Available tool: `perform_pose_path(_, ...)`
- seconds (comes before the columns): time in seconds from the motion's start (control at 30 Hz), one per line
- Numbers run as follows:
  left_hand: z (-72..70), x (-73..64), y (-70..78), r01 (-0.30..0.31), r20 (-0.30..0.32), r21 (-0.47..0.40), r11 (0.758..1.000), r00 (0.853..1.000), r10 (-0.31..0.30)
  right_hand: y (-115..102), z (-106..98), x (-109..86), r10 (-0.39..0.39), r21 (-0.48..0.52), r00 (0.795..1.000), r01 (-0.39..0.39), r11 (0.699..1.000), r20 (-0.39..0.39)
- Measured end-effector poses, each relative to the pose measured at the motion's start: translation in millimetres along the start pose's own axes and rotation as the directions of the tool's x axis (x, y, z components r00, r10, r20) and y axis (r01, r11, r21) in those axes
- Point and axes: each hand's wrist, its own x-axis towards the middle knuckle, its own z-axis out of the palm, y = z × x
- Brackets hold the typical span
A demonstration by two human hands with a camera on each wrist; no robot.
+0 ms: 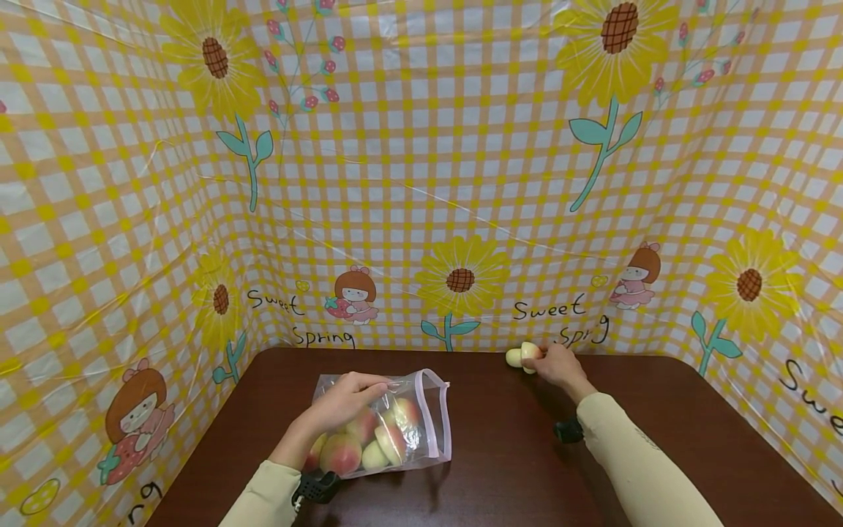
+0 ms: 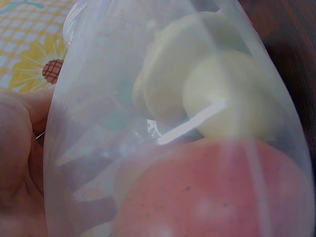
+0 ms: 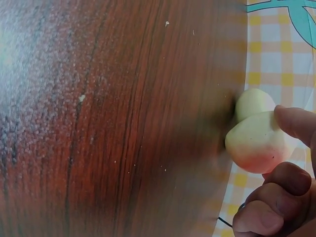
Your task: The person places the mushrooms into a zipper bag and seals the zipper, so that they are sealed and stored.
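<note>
My left hand [image 1: 352, 401] holds the upper side of a clear zip bag [image 1: 437, 410] with a pink-edged mouth on its right. Through the plastic in the left wrist view, its fingers show on the bag's far side. Inside are a red-and-yellow round fruit [image 1: 341, 454], several similar ones, and a toy mushroom [image 1: 390, 443] with a pale stem. At the table's far edge, my right hand [image 1: 560, 366] pinches another toy mushroom [image 3: 259, 143] by its pink-tinged cap. Its pale stem [image 3: 254, 102] points away from the fingers.
The dark brown table [image 1: 490, 454] is bordered at the back and sides by a yellow checked sheet [image 1: 408, 205] printed with sunflowers. Black wrist devices [image 1: 569, 430] sit on both arms.
</note>
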Motion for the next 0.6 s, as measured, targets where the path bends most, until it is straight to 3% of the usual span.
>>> perform_pose_path(0.6,-0.1,0.7,0.4,-0.001,0.003,0.002,1.0,1.0,0.001,-1.2,-0.1,-4.2,-0.009,0.009,1.0,0.009,1.0,0.001)
